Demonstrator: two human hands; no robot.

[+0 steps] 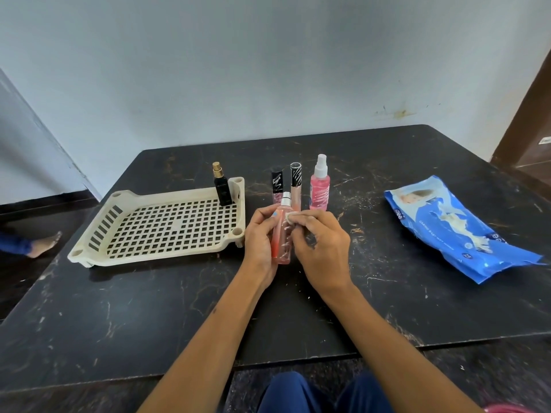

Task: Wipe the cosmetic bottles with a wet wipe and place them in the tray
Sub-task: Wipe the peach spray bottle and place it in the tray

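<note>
Both hands (293, 242) around pink bottle (281, 234)

One head-worn wide-angle view, looking forward and down — close over the table (125, 317), wall beyond.

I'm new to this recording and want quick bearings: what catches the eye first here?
At centre, the left hand holds a pink spray bottle upright while the right hand rubs it with a wet wipe. A cream tray on the left holds one black bottle; a blue wipes pack lies right.
</note>
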